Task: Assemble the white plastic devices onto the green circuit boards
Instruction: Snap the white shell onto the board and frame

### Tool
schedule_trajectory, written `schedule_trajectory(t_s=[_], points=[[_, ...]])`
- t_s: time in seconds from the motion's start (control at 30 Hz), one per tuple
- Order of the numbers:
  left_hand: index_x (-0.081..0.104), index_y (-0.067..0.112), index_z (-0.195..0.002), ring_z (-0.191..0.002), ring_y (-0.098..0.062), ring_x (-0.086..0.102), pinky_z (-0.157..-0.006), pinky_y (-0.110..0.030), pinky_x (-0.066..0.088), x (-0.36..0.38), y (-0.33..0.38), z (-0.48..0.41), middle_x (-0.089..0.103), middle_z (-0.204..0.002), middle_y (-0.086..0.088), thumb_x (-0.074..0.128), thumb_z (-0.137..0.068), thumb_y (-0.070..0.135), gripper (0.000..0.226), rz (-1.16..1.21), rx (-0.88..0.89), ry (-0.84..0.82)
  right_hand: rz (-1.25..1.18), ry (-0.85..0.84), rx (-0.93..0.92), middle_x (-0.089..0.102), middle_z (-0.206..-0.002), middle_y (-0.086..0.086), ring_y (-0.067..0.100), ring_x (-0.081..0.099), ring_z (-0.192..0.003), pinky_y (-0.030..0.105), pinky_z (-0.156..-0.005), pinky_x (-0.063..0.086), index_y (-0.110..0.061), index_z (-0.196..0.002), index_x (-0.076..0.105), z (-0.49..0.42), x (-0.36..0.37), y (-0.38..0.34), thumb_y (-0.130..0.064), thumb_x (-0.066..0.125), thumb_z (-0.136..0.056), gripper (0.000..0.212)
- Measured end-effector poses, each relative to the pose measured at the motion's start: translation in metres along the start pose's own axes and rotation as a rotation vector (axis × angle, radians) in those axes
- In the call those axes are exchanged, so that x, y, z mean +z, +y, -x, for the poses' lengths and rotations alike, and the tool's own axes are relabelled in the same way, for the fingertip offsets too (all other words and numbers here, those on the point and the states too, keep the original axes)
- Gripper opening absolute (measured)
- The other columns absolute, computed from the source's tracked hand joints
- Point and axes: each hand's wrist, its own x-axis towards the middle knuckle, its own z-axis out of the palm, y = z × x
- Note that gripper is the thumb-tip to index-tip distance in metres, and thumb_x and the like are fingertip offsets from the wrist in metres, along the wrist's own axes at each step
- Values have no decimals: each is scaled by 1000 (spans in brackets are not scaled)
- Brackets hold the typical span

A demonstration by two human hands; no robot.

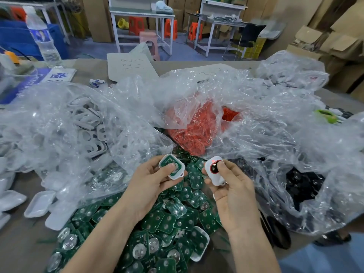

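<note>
Both bare forearms reach forward from the lower edge, converging toward the middle. Left grip (155, 180) curls round a white shell (178, 175), thumb on top. Right grip (232, 188) holds a white device (209, 172), thumb pressing its face.

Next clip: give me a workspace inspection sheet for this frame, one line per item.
Surface: brown table, mostly covered by bags and parts.
Job's things: pile of green circuit boards at the near edge; white shells in a clear bag, left.
Clutter: bag of red parts, bag of black parts, water bottle, scribbled card.
Grippers: left hand grips an open shell with a green board inside; right hand grips a closed white device, thumb by its dark button.
Cables: thin dark line far left, possibly a cable.
Surroundings: white workbenches, orange stools, cardboard boxes.
</note>
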Motion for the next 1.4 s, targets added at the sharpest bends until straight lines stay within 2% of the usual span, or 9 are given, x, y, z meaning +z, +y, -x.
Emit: schedule_trajectory(t_s=[0.13, 0.27, 0.33, 0.53, 0.67, 0.9, 1.07, 1.2, 1.4], points=[[63, 0, -112, -91, -28, 73, -69, -23, 58, -1, 0, 1, 74, -102, -17, 57, -90, 1, 23, 16, -3, -6, -2, 18, -7, 72, -72, 6, 14, 65, -60, 19, -50, 51, -6, -86, 64, -2, -1, 2, -4, 59, -91, 8], [62, 0, -112, -91, -28, 73, -70, -24, 58, -1, 0, 1, 74, -101, -16, 57, -90, 1, 23, 18, -4, -6, -35, -50, 38, 73, -82, 7, 15, 70, -70, 19, -57, 54, -6, -92, 69, -3, 0, 2, -6, 65, -81, 11], [62, 0, -112, -91, -28, 73, -70, -24, 58, -1, 0, 0, 74, -101, -16, 57, -90, 1, 23, 15, -3, -6, -7, -85, 44, 73, -83, 8, 15, 70, -71, 18, -61, 54, -8, -85, 73, -4, 0, 2, -3, 68, -74, 14], [62, 0, -113, -92, -29, 73, -70, -23, 58, -1, 0, 1, 73, -102, -17, 58, -89, 3, 24, 18, -1, -11, 106, -75, -38, 71, -73, 5, 15, 68, -64, 18, -58, 53, -6, -81, 70, -3, 2, 2, 9, 61, -83, 18], [62, 0, -112, -90, -27, 73, -70, -23, 58, -1, 0, 0, 74, -100, -16, 57, -90, 2, 23, 21, -1, -11, 74, -108, -15, 72, -80, 6, 16, 69, -72, 19, -65, 55, -11, -73, 77, -1, 5, 1, -1, 64, -81, 18], [62, 0, -112, -88, -24, 73, -70, -23, 58, -1, -1, 0, 73, -102, -16, 57, -90, 2, 23, 2, 6, -7, 102, -121, -30, 73, -80, 8, 20, 71, -72, 22, -63, 56, -14, -71, 78, 2, 6, -2, -13, 67, -69, 12], [63, 0, -112, -86, -20, 73, -70, -23, 58, -2, -2, -1, 74, -99, -13, 59, -88, 4, 25, -5, 14, -14, 110, -143, -10, 74, -87, 15, 26, 72, -77, 25, -65, 58, -5, -80, 76, 3, 6, -1, -9, 64, -76, 13], [64, 2, -110, -86, -20, 73, -70, -23, 58, -1, -2, -1, 74, -98, -13, 64, -78, 10, 34, -7, 21, -14, 106, -146, -54, 74, -80, 11, 23, 71, -71, 24, -63, 57, -12, -73, 78, 6, 8, -3, -12, 64, -72, 14], [63, 0, -112, -85, -20, 73, -70, -23, 58, -2, -1, 0, 74, -98, -13, 58, -89, 2, 23, -8, 15, -12, 0, -164, 31, 74, -91, 17, 26, 72, -82, 25, -66, 57, -6, -77, 78, 7, 10, -3, -12, 64, -74, 15]])
